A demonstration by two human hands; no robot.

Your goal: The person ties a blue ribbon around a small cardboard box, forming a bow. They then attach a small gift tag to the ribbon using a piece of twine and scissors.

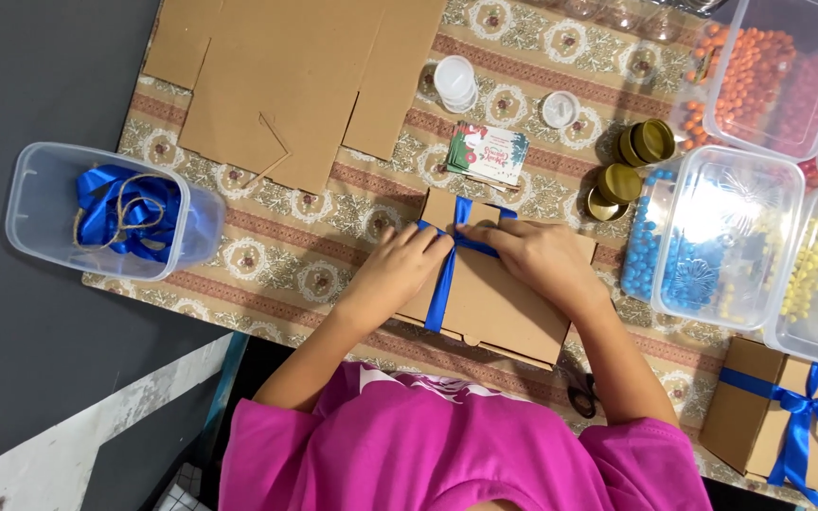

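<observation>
Head view
Ribbon (443, 284): blue, crossing a brown cardboard box (499, 303) at table centre, just before the wearer.
Left hand (401, 270): fingers curled, pinching ribbon at the crossing.
Right hand (537, 257): fingers pressed on ribbon and lid.
Risk: likely slackening or sideways slip off the lid if either pinch eases; possible crooked crossing.
Hidden: crossing itself under fingers; box's right part under right hand; scissors (581, 396) mostly behind forearm; finished box (788, 426) cut by frame edge.

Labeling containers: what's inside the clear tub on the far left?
The clear tub holds bunched blue ribbon with a loop of brown twine on top. Anything beneath the ribbon is covered and cannot be seen.
</observation>
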